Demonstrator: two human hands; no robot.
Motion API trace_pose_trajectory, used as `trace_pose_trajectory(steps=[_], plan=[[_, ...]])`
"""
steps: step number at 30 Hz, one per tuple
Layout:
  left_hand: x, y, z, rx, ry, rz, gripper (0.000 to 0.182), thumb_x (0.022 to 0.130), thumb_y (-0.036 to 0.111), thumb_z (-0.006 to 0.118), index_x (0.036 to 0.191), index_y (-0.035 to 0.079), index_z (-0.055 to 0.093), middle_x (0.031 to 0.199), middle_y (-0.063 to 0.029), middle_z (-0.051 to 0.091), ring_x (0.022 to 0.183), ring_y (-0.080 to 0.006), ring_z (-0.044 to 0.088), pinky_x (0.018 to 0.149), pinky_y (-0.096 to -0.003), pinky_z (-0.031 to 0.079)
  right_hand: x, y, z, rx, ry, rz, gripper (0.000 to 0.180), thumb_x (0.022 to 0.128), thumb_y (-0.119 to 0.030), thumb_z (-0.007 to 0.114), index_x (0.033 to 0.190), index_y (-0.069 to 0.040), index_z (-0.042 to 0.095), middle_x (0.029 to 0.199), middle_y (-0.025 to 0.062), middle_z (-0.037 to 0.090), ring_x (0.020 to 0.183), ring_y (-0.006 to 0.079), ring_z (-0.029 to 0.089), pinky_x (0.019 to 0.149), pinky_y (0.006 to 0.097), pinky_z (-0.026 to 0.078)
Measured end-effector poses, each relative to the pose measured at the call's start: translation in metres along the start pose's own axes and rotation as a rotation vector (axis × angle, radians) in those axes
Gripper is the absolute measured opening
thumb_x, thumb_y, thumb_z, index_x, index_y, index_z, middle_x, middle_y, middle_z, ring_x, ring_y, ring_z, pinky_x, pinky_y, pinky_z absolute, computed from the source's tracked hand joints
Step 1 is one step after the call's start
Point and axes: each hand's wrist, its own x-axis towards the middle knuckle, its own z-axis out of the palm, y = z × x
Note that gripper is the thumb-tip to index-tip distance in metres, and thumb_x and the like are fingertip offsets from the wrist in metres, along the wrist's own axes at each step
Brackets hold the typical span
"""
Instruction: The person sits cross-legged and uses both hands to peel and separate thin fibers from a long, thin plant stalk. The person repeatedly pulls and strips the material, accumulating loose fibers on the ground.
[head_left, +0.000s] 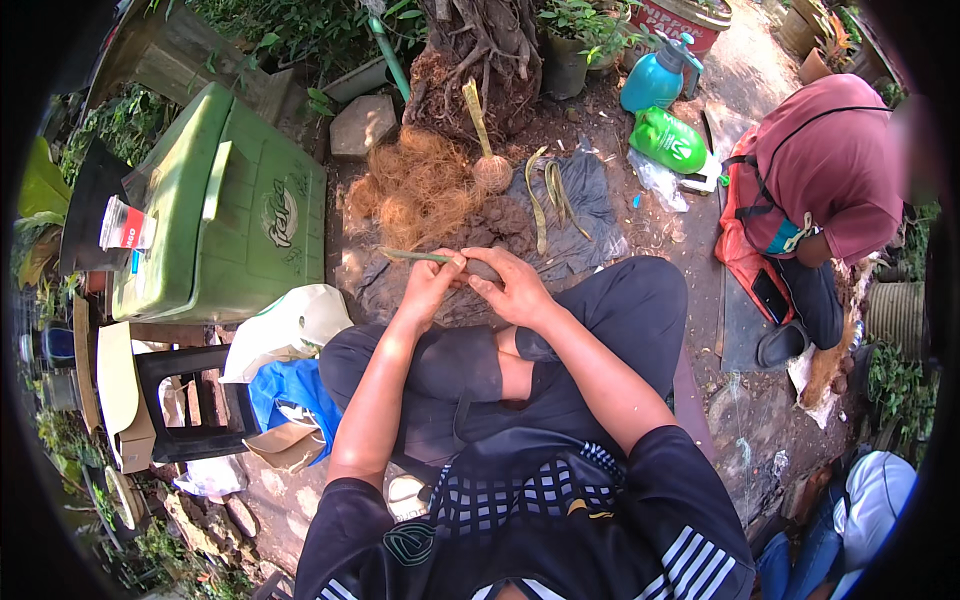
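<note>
A green plant stem (420, 256) lies nearly level over my crossed legs, its cut tip pointing left. My left hand (437, 282) pinches it between thumb and fingers near its right end. In my right hand (516, 283) is a lump of dark soil (484, 270), pressed at the stem's base; the fingers partly hide where they meet. Beyond my hands sits a pile of wet dark soil (501, 225) on a black plastic sheet (589, 206). Brown coconut fibre (420, 191) is heaped to its left. A fibre-wrapped ball (493, 174) with an upright cut stem (475, 112) stands behind.
Green strips (553, 191) lie on the plastic. A green cooler box (255, 217) stands left, near bags (289, 322) and a black stool (199, 442). A blue sprayer (654, 75) and green bottle (669, 141) are at the back right. Another person (817, 172) sits at right.
</note>
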Motion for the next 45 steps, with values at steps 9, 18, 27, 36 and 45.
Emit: trace_pose_trajectory(steps=[9, 18, 27, 36, 45], plan=[[-0.0003, 0.0023, 0.0011, 0.001, 0.025, 0.009, 0.023, 0.099, 0.026, 0.062, 0.106, 0.004, 0.063, 0.089, -0.0026, 0.067, 0.081, -0.0101, 0.064, 0.075, -0.0263, 0.051, -0.0013, -0.0054, 0.0023, 0.034, 0.063, -0.027, 0.048, 0.093, -0.023, 0.063, 0.138, -0.011, 0.050, 0.122, 0.0164, 0.060, 0.113, 0.0376, 0.060, 0.094, 0.0455, 0.050], [0.0017, -0.0002, -0.0006, 0.023, 0.038, -0.001, 0.022, 0.099, 0.024, 0.061, 0.105, 0.004, 0.062, 0.090, -0.0036, 0.067, 0.082, -0.0116, 0.066, 0.076, -0.0269, 0.052, -0.0016, -0.0099, -0.0034, 0.007, 0.025, -0.028, 0.046, 0.094, -0.023, 0.058, 0.137, -0.009, 0.049, 0.126, 0.0175, 0.059, 0.116, 0.0391, 0.058, 0.096, 0.0465, 0.048], [0.0017, 0.0025, 0.0009, 0.025, 0.067, -0.015, 0.021, 0.099, 0.023, 0.062, 0.105, 0.003, 0.063, 0.090, -0.0019, 0.065, 0.082, -0.0113, 0.065, 0.074, -0.0261, 0.049, -0.0013, -0.0086, -0.0022, -0.147, -0.035, -0.002, 0.052, 0.094, -0.022, 0.055, 0.143, -0.010, 0.042, 0.135, 0.0199, 0.055, 0.124, 0.0389, 0.054, 0.102, 0.0480, 0.045], [0.0013, 0.0047, 0.0031, 0.054, 0.033, 0.020, 0.031, 0.101, 0.035, 0.059, 0.109, 0.005, 0.059, 0.089, -0.0013, 0.064, 0.082, -0.0105, 0.065, 0.077, -0.0274, 0.051, 0.0003, -0.0054, -0.0025, -0.160, -0.063, 0.002, 0.054, 0.097, -0.026, 0.052, 0.146, -0.009, 0.038, 0.135, 0.0219, 0.054, 0.123, 0.0396, 0.054, 0.099, 0.0498, 0.046], [0.0040, 0.0006, 0.0012, 0.087, 0.098, -0.009, 0.036, 0.103, 0.037, 0.055, 0.113, 0.004, 0.060, 0.091, -0.0016, 0.065, 0.080, -0.0094, 0.063, 0.077, -0.0263, 0.051, -0.0013, -0.0035, 0.0026, -0.136, 0.013, 0.072, 0.047, 0.094, -0.026, 0.062, 0.135, -0.007, 0.046, 0.117, 0.0193, 0.064, 0.108, 0.0401, 0.063, 0.089, 0.0478, 0.051]])
